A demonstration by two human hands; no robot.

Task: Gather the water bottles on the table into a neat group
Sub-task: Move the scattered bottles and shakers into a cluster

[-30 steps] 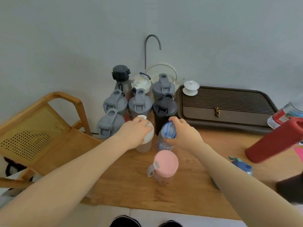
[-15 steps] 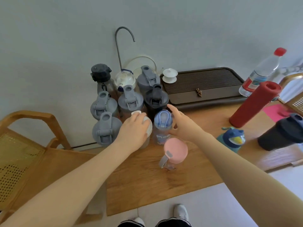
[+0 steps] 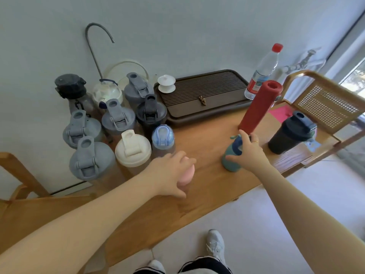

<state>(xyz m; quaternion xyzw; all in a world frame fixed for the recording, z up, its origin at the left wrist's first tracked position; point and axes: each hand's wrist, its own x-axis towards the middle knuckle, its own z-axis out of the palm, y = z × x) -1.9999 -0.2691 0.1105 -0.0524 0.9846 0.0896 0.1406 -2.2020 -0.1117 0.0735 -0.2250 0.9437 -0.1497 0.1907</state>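
Note:
Several grey, black and white shaker bottles stand packed at the table's left rear, fronted by a cream-lidded bottle (image 3: 132, 151) and a blue-lidded bottle (image 3: 163, 137). My left hand (image 3: 169, 171) wraps over the pink-lidded bottle (image 3: 187, 175) just in front of that cluster. My right hand (image 3: 247, 153) grips the small teal bottle (image 3: 231, 159) with the dark blue cap near mid-table. To the right stand a tall red bottle (image 3: 259, 105), a black shaker (image 3: 290, 133) and a clear plastic bottle (image 3: 263, 70) with a red cap.
A dark brown slatted tea tray (image 3: 201, 95) with a small white lidded cup (image 3: 166, 83) lies along the wall. A curved metal spout (image 3: 94, 46) rises behind the cluster. Wooden cane chairs (image 3: 325, 99) flank both table ends. My shoes show below the table's front edge.
My left hand left the cream-lidded bottle and came down on the pink-lidded one. My right hand let go of the blue-lidded bottle and moved right onto the teal bottle. The view swung right.

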